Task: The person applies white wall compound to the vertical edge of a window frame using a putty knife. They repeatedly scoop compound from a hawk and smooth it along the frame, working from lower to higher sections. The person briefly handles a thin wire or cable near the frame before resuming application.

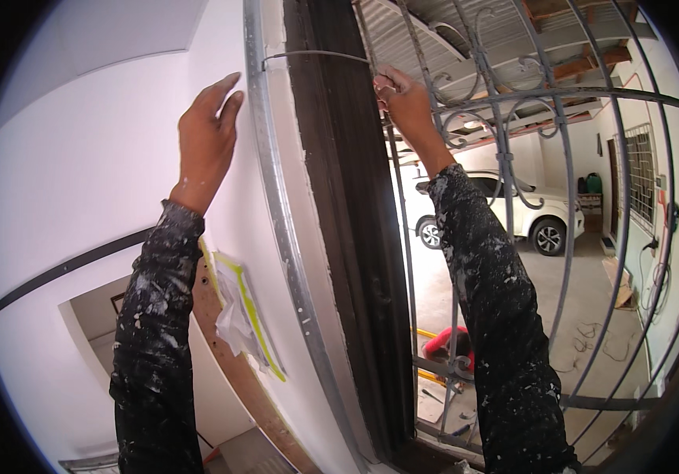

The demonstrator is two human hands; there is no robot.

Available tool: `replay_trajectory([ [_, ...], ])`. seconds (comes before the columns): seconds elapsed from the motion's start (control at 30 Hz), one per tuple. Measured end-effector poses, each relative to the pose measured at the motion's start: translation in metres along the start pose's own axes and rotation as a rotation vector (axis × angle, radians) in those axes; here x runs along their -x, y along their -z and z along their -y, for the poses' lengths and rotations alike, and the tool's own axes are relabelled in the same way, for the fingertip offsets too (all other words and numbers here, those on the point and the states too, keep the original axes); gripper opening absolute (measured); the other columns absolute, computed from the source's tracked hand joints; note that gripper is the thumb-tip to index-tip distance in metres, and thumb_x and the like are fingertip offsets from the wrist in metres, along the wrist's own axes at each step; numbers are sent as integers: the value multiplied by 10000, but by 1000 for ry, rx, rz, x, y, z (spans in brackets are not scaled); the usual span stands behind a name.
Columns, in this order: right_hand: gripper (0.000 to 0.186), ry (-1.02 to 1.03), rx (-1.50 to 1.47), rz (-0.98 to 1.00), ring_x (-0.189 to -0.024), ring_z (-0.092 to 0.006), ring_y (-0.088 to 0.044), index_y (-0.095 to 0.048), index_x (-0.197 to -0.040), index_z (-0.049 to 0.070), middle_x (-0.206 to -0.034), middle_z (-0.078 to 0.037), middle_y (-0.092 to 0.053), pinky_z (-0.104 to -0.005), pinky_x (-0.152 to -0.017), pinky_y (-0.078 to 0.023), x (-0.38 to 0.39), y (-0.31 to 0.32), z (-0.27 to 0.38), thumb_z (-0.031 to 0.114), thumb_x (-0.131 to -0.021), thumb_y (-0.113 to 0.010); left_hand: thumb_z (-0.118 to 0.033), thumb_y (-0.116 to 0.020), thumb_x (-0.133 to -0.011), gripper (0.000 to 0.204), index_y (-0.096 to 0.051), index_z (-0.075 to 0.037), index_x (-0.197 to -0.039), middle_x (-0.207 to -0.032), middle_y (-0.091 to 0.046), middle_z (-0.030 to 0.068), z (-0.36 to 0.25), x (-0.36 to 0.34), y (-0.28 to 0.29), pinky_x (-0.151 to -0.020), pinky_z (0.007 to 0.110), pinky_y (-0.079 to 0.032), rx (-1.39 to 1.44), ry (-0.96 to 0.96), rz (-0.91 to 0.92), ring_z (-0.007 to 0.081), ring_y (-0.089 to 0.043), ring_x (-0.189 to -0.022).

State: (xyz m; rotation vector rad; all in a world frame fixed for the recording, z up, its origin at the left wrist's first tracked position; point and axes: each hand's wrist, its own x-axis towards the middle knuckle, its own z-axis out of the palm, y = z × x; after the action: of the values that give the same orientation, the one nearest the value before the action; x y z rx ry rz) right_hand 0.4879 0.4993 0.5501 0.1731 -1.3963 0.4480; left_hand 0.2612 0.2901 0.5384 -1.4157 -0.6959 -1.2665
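Left hand (pixel 207 142) lay flat on the white wall (pixel 79 158), fingers extended and released, just beside the metal corner strip (pixel 276 205). Right hand (pixel 403 99) was clenched on the end of a thin wire (pixel 316 54), which arched from the strip across the dark window frame (pixel 347 237) to the iron grille (pixel 513 118).

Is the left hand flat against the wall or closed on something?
Flat and open: the left hand lies with fingers extended against the white wall, holding nothing.
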Motion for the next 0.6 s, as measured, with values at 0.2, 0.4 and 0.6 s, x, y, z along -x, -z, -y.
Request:
replay_trajectory([
  [0.2,315,46,-191,85,-899,-85,-642,-636,-1269,-48,-1142,-75,-695,-198,-766,-509,-12,-16,-13,65,-976,-609,-167,-636,-979,245,-695,-19,-1165,-1077,-710,160,8,-15,-15,-847,317,-547,-33,-70,-2,232,-695,-910],
  [0.4,325,21,-129,3,-805,-83,-647,-650,-1253,-39,-998,-56,-716,-213,-684,-523,-12,-29,-13,72,-948,-632,-169,-642,-971,215,-706,-20,-1113,-1045,-680,152,7,-30,-19,-808,340,-543,-123,-182,-45,272,-676,-886],
  [0.6,305,150,-21,-9,-778,-80,-628,-692,-1200,-6,-926,-41,-715,-240,-664,-515,-26,-32,-18,127,-929,-644,-176,-638,-972,217,-692,-6,-1096,-1053,-669,169,10,-38,-21,-813,374,-544,-222,-239,-38,324,-668,-895],
])
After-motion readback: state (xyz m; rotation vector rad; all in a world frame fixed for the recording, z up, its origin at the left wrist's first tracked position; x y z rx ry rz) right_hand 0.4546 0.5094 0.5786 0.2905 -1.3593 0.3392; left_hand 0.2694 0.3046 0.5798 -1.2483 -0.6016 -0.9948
